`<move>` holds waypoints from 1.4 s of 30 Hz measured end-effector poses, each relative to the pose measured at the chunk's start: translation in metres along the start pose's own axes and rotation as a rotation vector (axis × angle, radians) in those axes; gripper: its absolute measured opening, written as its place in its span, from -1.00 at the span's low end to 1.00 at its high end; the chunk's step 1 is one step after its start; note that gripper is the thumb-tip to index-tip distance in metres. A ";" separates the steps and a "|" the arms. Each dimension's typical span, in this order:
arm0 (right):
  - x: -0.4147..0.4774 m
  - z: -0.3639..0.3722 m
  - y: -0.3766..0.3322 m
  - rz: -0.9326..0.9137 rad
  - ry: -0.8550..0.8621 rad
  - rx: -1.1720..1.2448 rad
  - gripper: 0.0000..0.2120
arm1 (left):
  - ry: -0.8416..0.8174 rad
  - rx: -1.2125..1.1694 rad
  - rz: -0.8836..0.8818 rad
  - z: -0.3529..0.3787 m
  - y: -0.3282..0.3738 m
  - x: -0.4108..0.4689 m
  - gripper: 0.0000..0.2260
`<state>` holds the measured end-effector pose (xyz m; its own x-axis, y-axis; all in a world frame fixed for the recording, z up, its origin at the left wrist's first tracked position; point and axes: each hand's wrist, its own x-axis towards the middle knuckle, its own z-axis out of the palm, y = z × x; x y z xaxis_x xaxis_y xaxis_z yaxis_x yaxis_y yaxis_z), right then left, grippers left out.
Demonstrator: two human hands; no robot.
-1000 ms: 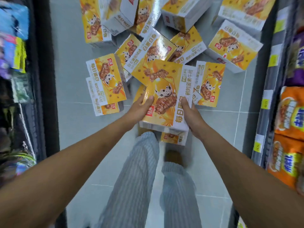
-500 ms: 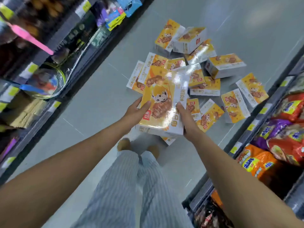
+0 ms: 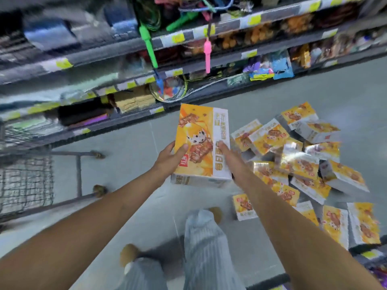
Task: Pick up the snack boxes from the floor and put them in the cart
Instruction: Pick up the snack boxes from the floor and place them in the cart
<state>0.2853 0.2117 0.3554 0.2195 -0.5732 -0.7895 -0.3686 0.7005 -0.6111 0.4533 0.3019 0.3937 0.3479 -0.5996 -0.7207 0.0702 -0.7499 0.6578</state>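
Observation:
I hold one orange-and-white snack box [image 3: 199, 139] in front of me, above the grey floor. My left hand [image 3: 169, 160] grips its left edge with the thumb on the printed face. My right hand [image 3: 228, 155] presses against its right edge. Several more snack boxes [image 3: 293, 162] of the same kind lie in a loose heap on the floor to the right. The wire cart [image 3: 27, 181] stands at the left edge of the view, only partly visible and well left of the held box.
A long shelf rack [image 3: 188, 36] with yellow price tags and hanging green and pink items runs across the top. The cart's lower frame and wheels [image 3: 98, 190] sit on the floor at left. My striped trouser legs and shoes [image 3: 201, 237] are below the box.
The view has swung left: the heap of boxes has shifted to the right, the shelf rack now fills the top, and the cart has come into view. Both hands keep hold of the box.

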 end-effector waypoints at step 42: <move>-0.130 0.826 0.023 0.021 -0.555 -0.675 -0.36 | 0.449 -0.497 -0.399 -0.736 -0.308 -0.140 -0.42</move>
<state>0.9944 0.6531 0.3964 0.5503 -0.1501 -0.8214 -0.7951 0.2061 -0.5704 1.0709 0.8220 0.4531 0.5461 -0.0602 -0.8356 0.6436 -0.6084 0.4644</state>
